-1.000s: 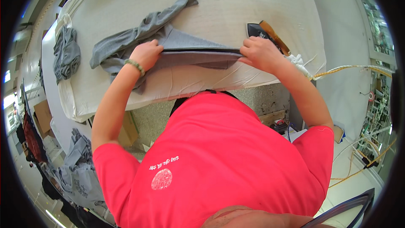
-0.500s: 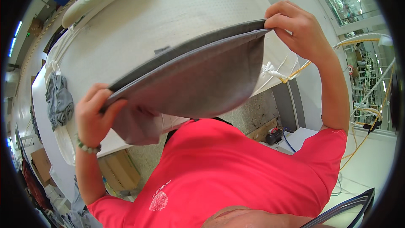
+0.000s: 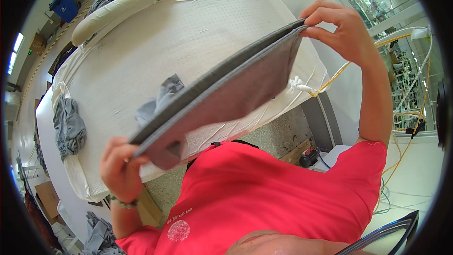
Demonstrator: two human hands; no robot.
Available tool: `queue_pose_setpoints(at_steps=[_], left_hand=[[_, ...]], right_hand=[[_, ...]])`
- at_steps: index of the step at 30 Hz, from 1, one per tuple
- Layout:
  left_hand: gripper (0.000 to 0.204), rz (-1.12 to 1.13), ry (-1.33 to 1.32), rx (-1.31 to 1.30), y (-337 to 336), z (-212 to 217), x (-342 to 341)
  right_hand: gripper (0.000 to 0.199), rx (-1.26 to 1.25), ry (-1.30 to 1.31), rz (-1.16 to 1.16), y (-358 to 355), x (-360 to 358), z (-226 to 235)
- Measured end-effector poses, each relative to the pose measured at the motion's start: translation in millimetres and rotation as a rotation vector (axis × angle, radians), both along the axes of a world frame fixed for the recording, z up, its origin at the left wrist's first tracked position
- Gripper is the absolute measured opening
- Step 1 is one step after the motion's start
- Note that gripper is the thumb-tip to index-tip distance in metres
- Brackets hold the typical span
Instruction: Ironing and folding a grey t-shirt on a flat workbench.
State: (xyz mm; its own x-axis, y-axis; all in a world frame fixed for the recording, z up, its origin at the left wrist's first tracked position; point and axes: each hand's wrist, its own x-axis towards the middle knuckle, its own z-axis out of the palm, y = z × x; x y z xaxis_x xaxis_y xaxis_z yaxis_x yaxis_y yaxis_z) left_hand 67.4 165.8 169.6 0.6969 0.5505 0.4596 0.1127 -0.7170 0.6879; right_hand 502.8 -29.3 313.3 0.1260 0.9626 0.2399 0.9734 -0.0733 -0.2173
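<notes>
A grey garment (image 3: 240, 82) hangs stretched in the air between my two hands, over the near part of a white cloth-covered table (image 3: 127, 61). Its double edge runs slanting from lower left to upper right. My left hand (image 3: 121, 167) pinches the lower end of that edge, near the table's front. At the upper end, my right hand (image 3: 340, 26) grips the corner between thumb and fingers. Below the edge the fabric droops and is blurred by motion. Part of the garment (image 3: 169, 89) sticks out beyond the edge, over the table. Its exact kind is unclear.
A crumpled grey garment (image 3: 69, 127) lies at the table's left side. A padded white arm (image 3: 120, 12) runs along the far left. Yellow and white cords (image 3: 330, 81) reach the table's right corner. More grey garments (image 3: 100, 236) are heaped at lower left, near a cardboard box (image 3: 150, 208).
My left hand has moved down and right, tilting the garment's edge more steeply. My right hand has shifted slightly right. More grey fabric now shows beyond the edge.
</notes>
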Motion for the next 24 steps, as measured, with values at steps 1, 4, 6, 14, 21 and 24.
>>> queue_pose_setpoints(at_steps=[1,4,6,14,21,24], left_hand=[[0.025,0.001,0.002,0.003,-5.7,-0.8,-0.3],[0.027,-0.202,-0.085,-0.159,-11.8,-8.1,-2.6],[0.026,-0.060,0.089,-0.138,4.8,-15.5,-8.6],[0.022,0.370,0.280,0.782,177.1,66.0,-94.4],[0.020,0.170,0.335,0.278,171.0,-6.6,-82.9],[0.020,0.047,0.315,0.049,158.7,-66.5,-75.5]], right_hand=[[0.013,-0.020,0.032,0.003,4.8,4.0,-0.5],[0.013,-0.064,0.102,0.013,26.8,12.9,-13.1],[0.014,-0.158,0.091,-0.005,56.1,11.2,-34.8],[0.017,0.183,0.021,0.232,236.9,-40.8,-122.2],[0.016,0.351,-0.142,0.325,268.9,-51.4,-154.4],[0.014,0.177,-0.079,0.302,237.0,-46.4,-189.4]])
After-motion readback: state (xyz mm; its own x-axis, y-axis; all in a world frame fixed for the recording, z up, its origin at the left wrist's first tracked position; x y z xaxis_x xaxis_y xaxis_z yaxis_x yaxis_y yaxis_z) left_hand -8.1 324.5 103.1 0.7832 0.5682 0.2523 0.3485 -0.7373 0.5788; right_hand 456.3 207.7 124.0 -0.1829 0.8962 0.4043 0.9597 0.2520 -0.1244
